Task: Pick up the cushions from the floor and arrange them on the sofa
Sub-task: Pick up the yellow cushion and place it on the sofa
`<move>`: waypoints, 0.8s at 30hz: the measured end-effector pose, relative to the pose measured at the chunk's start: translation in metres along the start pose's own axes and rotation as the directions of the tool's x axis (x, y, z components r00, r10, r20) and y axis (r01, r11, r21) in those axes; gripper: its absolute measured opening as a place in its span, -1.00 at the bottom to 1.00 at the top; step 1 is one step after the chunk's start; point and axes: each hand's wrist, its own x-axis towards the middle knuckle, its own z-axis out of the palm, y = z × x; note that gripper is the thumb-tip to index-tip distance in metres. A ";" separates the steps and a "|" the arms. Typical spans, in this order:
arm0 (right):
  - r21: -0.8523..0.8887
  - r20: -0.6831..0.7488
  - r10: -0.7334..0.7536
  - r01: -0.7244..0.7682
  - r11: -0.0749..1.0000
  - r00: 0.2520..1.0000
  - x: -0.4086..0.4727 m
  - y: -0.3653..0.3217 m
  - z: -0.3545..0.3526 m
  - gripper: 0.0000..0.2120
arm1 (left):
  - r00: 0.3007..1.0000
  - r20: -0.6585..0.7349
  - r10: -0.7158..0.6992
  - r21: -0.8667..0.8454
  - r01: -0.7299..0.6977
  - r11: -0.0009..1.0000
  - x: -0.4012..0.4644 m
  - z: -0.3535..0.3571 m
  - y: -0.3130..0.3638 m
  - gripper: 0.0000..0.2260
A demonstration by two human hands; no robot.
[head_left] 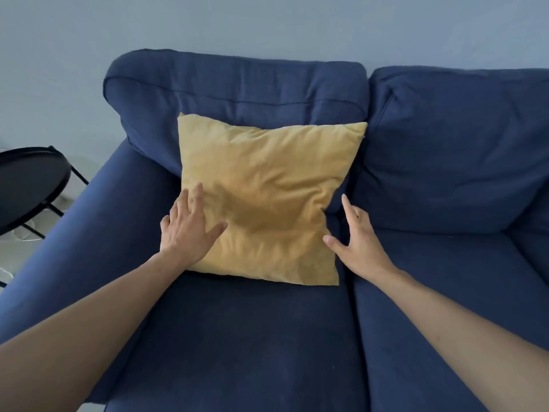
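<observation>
A yellow square cushion [267,197] leans against the left back pillow of a dark blue sofa [237,337], its lower edge resting on the left seat. My left hand [187,230] lies flat on the cushion's lower left part with fingers spread. At the cushion's lower right edge my right hand [356,242] is open, thumb near the corner, fingers pointing up along the side. Neither hand grips the cushion. No other cushion and no floor area with cushions is in view.
A round black side table [29,185] on thin metal legs stands left of the sofa's armrest [89,221]. The sofa's right seat and back pillow [451,150] hold nothing. A pale blue wall runs behind.
</observation>
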 end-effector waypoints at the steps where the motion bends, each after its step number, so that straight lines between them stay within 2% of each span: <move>1: -0.018 0.000 0.006 -0.006 1.000 1.000 -0.013 0.005 -0.012 -0.07 | 1.000 0.007 0.026 0.035 -0.026 0.999 -0.012 -0.002 0.009 -0.06; 5: -0.077 0.023 0.062 -0.060 0.995 0.998 -0.072 0.032 -0.071 -0.15 | 0.993 0.056 0.106 0.125 -0.112 0.986 -0.071 -0.006 0.062 -0.13; 14: -0.173 0.054 0.144 -0.133 0.976 0.988 -0.265 0.129 -0.206 -0.18 | 0.986 0.053 0.156 0.042 -0.158 0.987 -0.250 0.039 0.219 -0.14; 19: -0.201 0.088 0.195 -0.174 0.964 0.977 -0.355 0.193 -0.246 -0.18 | 0.975 0.116 0.189 0.019 -0.193 0.981 -0.334 0.087 0.282 -0.13; 24: -0.205 0.092 0.246 -0.224 0.953 0.965 -0.432 0.251 -0.253 -0.18 | 0.953 0.210 0.219 0.014 -0.227 0.974 -0.406 0.145 0.318 -0.13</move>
